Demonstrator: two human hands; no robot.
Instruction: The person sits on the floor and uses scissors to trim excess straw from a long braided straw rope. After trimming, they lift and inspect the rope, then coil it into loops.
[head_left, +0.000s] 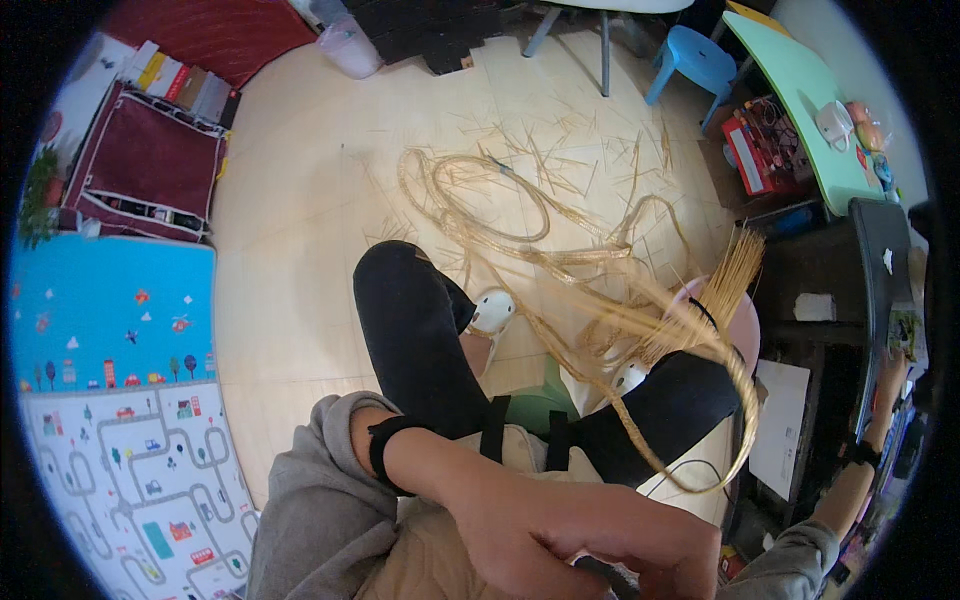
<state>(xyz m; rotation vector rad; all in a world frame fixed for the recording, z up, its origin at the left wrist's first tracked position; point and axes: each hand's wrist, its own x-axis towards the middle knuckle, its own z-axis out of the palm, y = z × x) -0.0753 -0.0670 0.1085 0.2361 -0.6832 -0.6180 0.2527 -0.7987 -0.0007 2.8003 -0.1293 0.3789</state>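
My left hand (570, 532) is large at the bottom middle, its fingers curled; whether they grip anything is hidden. Far to the right, my right hand (891, 369) reaches over the dark cabinet beside a green patterned item (906, 334); its fingers are too small to read. A long golden braided straw strip (555, 259) lies in loops on the floor, and part of it rises past my right knee into a curve (750, 420) just beyond my left hand. A bundle of straw stalks (731, 277) stands in a pink bucket (750, 322). Part of the strip is motion-blurred.
Loose straw pieces (551, 161) are scattered over the pale floor. A blue stool (694, 60) and a green table (802, 82) with a white mug (834, 124) stand at the upper right. A dark open cabinet (810, 262) borders the right, a printed play mat (120, 315) the left.
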